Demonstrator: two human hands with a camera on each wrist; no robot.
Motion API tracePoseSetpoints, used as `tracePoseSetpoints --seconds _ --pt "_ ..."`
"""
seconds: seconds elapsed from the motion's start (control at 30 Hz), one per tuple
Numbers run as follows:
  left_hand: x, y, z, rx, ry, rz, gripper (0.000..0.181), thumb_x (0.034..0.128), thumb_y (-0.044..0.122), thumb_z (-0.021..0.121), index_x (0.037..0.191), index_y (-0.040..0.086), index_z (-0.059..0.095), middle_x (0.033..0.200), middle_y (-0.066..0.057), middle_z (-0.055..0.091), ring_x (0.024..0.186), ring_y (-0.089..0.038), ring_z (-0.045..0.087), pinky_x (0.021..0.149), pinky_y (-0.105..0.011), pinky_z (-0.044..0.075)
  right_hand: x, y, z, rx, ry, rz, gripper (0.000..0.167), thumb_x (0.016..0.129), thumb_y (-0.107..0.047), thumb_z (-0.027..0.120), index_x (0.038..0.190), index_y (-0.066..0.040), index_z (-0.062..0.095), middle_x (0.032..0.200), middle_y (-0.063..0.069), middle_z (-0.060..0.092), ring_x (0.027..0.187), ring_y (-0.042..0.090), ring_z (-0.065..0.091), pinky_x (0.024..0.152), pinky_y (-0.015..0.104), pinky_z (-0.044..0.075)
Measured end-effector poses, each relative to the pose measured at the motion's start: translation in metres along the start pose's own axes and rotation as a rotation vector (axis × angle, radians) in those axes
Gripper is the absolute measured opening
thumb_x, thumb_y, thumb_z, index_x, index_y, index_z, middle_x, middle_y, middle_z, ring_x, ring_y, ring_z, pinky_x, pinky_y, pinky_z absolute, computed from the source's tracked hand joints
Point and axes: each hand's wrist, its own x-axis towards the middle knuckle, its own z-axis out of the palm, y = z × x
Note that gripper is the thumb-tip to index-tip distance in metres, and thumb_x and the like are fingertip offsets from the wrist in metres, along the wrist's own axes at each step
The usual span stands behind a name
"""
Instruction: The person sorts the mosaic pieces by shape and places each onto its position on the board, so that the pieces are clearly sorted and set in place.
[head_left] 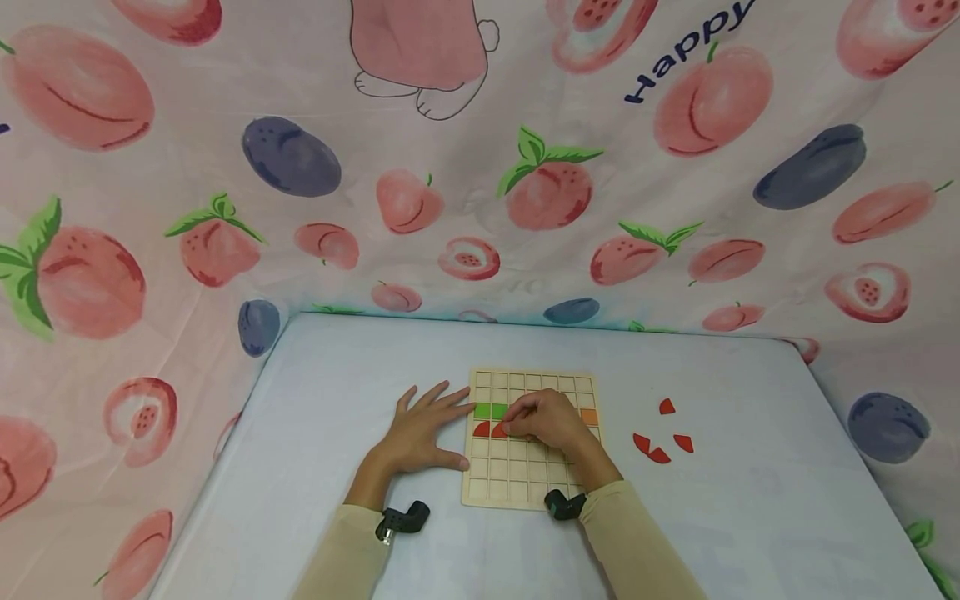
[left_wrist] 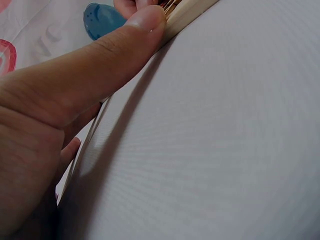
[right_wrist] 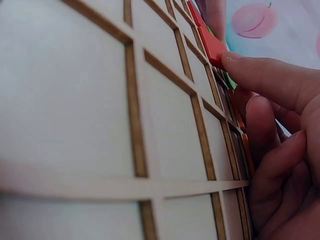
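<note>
Sleeves (head_left: pixel 348 546) cross the desk (head_left: pixel 765 517). The left hand (head_left: pixel 422 435), fingers spread, steadies the board's (head_left: pixel 517 490) left edge; the right hand (head_left: pixel 551 418) pinches a red piece (head_left: pixel 498 431) in that side's second column. Best square its corner, then press flat; seating is hard to tell.

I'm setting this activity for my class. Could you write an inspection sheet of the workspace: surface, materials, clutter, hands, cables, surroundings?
Surface: white table, flat.
Materials: wooden grid board, with a red piece, two green squares and an orange square visible on it; four loose red pieces lie to its right.
Clutter: nothing seen.
Left hand: fingers spread, thumb touching the board's edge.
Right hand: pinches a second red piece at the board; covers some cells.
Cables: nothing seen.
Surroundings: fruit-patterned cloth behind the table.
</note>
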Motion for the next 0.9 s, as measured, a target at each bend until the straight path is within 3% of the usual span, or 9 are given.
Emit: tracePoseSetpoints --seconds 0.47,0.7,0.9 --pt "0.0005 0.0004 -0.0003 0.002 -0.007 -0.002 0.097 0.0708 0.074 0.077 0.154 0.033 0.047 0.167 0.013 0.030 0.160 -0.024 0.016 0.123 -0.065 0.003 -0.0017 -0.0016 0.0008 -0.074 0.025 -0.042 0.007 0.080 -0.022 0.086 0.084 -0.022 0.080 0.072 -0.005 0.070 0.062 0.013 0.058 0.057 0.027 0.047" --pt "0.0011 0.0005 -0.0002 0.003 -0.010 -0.005 0.098 0.0706 0.075 0.077 0.154 0.033 0.047 0.167 0.014 0.030 0.160 -0.023 0.015 0.123 -0.065 0.002 -0.0014 -0.0008 -0.0008 -0.074 0.001 -0.041 0.018 0.074 -0.020 0.091 0.088 -0.020 0.080 0.076 -0.004 0.070 0.069 0.014 0.059 0.065 0.029 0.048" --pt "0.0008 -0.0002 0.0001 -0.006 -0.012 -0.002 0.097 0.0712 0.073 0.077 0.154 0.033 0.047 0.168 0.013 0.030 0.160 -0.024 0.015 0.123 -0.065 0.002 -0.0020 0.0008 -0.0005 -0.091 -0.006 -0.050 0.023 0.071 -0.023 0.093 0.090 -0.021 0.080 0.079 -0.004 0.069 0.068 0.014 0.057 0.064 0.028 0.047"
